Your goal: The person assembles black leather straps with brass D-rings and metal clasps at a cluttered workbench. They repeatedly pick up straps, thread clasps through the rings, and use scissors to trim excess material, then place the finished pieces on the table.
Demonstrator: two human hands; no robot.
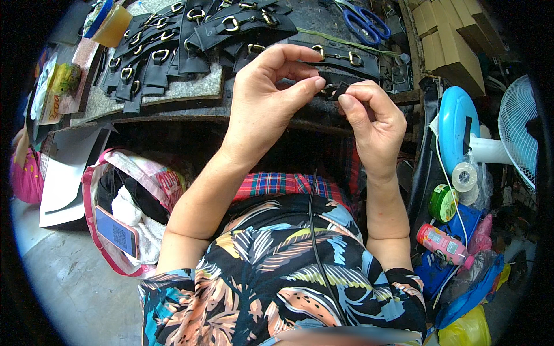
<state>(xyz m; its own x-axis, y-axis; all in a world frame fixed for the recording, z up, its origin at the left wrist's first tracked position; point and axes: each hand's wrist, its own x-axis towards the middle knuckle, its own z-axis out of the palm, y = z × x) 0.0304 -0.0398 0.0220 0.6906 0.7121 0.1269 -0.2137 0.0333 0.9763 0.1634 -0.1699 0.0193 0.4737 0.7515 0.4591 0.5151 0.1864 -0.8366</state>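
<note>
While right hand (379,124) pinches small black piece (341,90), left hand (266,95) curls beside it; left hold unclear.

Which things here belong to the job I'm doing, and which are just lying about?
Seemingly part of the job:
small dark piece in your right hand
black buckled straps on the bench
blue-handled scissors, probably

Apparently just lying about:
phone
pink bottle
round green container
fan
cardboard boxes

Shiny metal buckles (269,18), smooth straps (287,27)
</note>
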